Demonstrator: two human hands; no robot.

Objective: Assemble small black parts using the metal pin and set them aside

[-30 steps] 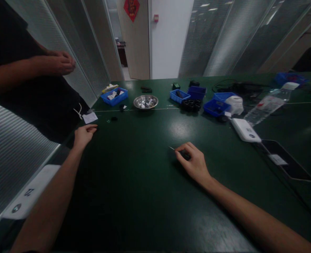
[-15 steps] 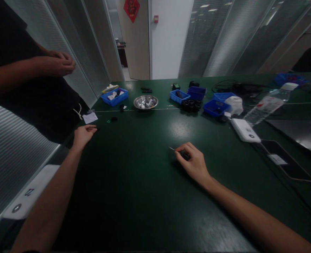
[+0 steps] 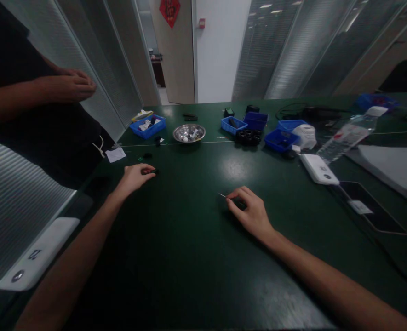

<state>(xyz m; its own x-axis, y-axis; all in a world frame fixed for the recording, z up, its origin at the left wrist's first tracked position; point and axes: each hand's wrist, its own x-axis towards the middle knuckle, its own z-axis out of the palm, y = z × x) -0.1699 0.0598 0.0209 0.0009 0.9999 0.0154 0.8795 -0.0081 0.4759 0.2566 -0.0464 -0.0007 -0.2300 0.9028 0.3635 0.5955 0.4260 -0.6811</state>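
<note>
My left hand (image 3: 136,177) is over the left part of the green table, fingers pinched round a small dark piece (image 3: 157,171) whose kind I cannot make out. My right hand (image 3: 249,209) rests near the middle of the table, thumb and fingers closed on a thin tool with a slim metal shaft (image 3: 221,195). The shaft points left, and the tool's handle is mostly hidden by the hand. Beyond the left hand lie a small black piece (image 3: 147,155) and a green bit (image 3: 140,159), beside a white paper (image 3: 115,155).
Farther back stand a metal bowl (image 3: 180,139) of small parts, a blue basket (image 3: 148,133) and more blue bins (image 3: 279,140). Black rings (image 3: 249,137) sit by them. Rightward are a bottle (image 3: 344,139), a white power bank (image 3: 318,169) and a phone (image 3: 382,216). A person (image 3: 48,119) stands at left.
My left hand has moved right along the table, away from the white paper, with the small dark piece in its fingers. The right hand stays nearly in place, still holding the thin tool.
</note>
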